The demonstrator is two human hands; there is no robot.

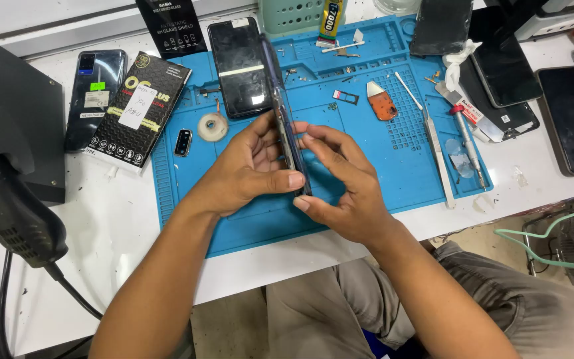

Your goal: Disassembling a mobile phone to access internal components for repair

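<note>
Two bare hands hold a slim dark smartphone [286,126] on edge above a blue silicone repair mat [367,159] that lies on a white counter [114,226]. The left hand [247,169] closes its fingers [277,179] around the phone's near end from one side, while the right hand [343,189] presses its fingers [320,143] against the other side, so the phone is gripped between both. Just beyond the left hand, a small white roll of tape [212,126] and a small black camera module [183,142] rest on the mat. To the right lie long metal tweezers [436,149] and an orange pick-shaped opening tool [381,102]. Farther back, a black flat phone screen [239,66] lies face up beside a black printed screen-protector box [142,110], with a dark blue phone [94,96] at far left.
</note>
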